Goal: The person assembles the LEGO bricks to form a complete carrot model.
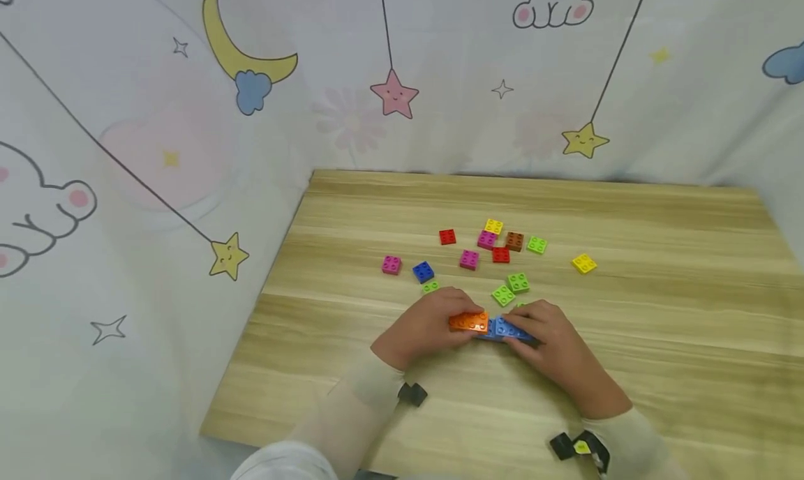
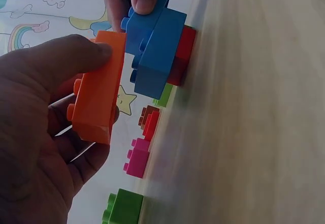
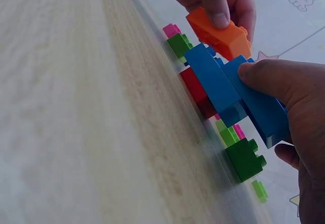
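Note:
My left hand (image 1: pixel 433 321) pinches a long orange building brick (image 1: pixel 468 322) between thumb and fingers. My right hand (image 1: pixel 553 344) grips a long blue brick (image 3: pixel 259 102), its thumb along the near side. That brick sits on a second blue brick (image 3: pixel 216 84), shifted to the right, so studs of the lower one show at its left. Under the lower blue brick is a red brick (image 3: pixel 198 92), seen in both wrist views. The orange brick is held over the left end of the lower blue brick, tilted in the right wrist view.
Loose bricks lie beyond the hands on the wooden table (image 1: pixel 301 368): magenta (image 1: pixel 391 264), dark blue (image 1: pixel 423 271), red (image 1: pixel 447 236), brown (image 1: pixel 514 241), yellow (image 1: pixel 584 263) and several green ones (image 1: pixel 503 296). A printed white cloth (image 1: pixel 452 131) hangs behind the table.

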`<state>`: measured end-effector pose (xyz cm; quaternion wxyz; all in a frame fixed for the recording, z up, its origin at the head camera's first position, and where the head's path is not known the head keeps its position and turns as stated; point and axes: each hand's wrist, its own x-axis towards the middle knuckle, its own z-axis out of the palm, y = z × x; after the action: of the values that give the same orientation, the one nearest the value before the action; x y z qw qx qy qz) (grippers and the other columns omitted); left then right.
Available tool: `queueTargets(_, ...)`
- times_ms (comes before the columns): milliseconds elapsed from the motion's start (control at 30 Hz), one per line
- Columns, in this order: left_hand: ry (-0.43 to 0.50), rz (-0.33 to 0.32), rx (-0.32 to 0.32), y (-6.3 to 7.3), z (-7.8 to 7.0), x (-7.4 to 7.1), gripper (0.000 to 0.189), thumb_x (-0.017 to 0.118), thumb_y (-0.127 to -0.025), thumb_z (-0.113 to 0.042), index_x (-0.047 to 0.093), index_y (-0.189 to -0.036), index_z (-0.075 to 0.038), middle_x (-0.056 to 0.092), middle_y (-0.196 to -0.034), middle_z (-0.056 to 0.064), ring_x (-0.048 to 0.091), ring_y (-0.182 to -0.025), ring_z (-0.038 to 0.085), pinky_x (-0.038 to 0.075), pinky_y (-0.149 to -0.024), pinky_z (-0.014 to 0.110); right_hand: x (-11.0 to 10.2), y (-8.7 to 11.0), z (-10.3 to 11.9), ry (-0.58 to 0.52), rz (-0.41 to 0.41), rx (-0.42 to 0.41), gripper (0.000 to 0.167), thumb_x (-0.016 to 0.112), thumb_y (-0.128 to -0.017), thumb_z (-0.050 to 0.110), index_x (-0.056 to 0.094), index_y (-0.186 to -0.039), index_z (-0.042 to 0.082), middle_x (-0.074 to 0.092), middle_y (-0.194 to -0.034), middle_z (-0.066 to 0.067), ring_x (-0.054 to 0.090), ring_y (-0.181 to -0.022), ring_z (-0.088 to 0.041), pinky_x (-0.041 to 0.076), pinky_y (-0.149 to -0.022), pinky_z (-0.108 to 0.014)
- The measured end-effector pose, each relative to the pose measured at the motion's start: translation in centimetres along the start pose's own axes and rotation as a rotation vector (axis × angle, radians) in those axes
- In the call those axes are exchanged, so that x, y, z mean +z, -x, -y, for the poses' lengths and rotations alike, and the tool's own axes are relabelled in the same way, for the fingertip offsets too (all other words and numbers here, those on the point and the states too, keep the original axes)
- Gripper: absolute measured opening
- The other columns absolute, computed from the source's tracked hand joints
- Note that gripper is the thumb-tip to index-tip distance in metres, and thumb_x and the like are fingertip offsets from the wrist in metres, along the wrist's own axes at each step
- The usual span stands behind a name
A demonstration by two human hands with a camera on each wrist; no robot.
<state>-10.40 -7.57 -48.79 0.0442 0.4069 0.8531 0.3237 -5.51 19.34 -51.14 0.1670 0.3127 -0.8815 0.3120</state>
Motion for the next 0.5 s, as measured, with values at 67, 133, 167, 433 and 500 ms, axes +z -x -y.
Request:
queueTargets(67,-0.008,0.008,-0.011,-0.01,-0.08,0.14,0.036,0.081,-0.092,-0.026,0.075,-0.125,-0.014,0.069,-0.115,-0.009,0.059,-0.108,0.004,0.047,-0.099,0.015,0.02,0.05,-0.03,-0.003,-0.001,-0.001,0.043,0.093,-0.073,0.012,0.079,-0.114,0.008,0.072,-0.11,0.0,0.063,-0.102,-0.019,0.047,-0.091,-0.033)
queueTargets(133,-0.014,0.014,-0.02,-0.08,-0.15,0.3,0.037,0.081,-0.092,-0.028,0.075,-0.126,-0.015,0.069,-0.116,-0.01,0.058,-0.109,0.004,0.047,-0.099,0.015,0.03,0.08,-0.03,-0.007,-0.003,0.0,0.044,0.093,-0.073,0.012,0.079,-0.115,0.008,0.072,-0.11,0.0,0.063,-0.102,-0.019,0.047,-0.091,-0.032)
queueTargets(167,-0.021,0.017,-0.02,-0.14,-0.19,0.38,0.037,0.081,-0.092,-0.028,0.075,-0.126,-0.015,0.069,-0.116,-0.009,0.058,-0.109,0.004,0.046,-0.1,0.015,0.03,0.08,-0.01,-0.009,-0.004,0.001,0.044,0.093,-0.073,0.011,0.079,-0.115,0.008,0.072,-0.11,0.0,0.063,-0.102,-0.019,0.047,-0.091,-0.032)
queueTargets(433,-0.081,0.024,0.026,-0.75,-0.7,0.68,0.037,0.082,-0.092,-0.029,0.076,-0.125,-0.013,0.07,-0.114,-0.006,0.059,-0.108,0.008,0.046,-0.101,0.016,-0.02,-0.01,0.11,-0.016,-0.018,-0.004,0.044,0.093,-0.073,0.009,0.079,-0.114,0.007,0.072,-0.11,0.001,0.063,-0.101,-0.02,0.046,-0.092,-0.03)
queueTargets(500,-0.096,0.024,0.031,-0.84,-0.76,0.74,0.037,0.082,-0.092,-0.029,0.076,-0.124,-0.014,0.069,-0.113,-0.007,0.058,-0.107,0.007,0.045,-0.1,0.015,-0.02,-0.02,0.13,-0.012,-0.016,-0.001,0.043,0.093,-0.073,0.01,0.079,-0.114,0.008,0.071,-0.11,0.001,0.063,-0.101,-0.019,0.046,-0.092,-0.03)
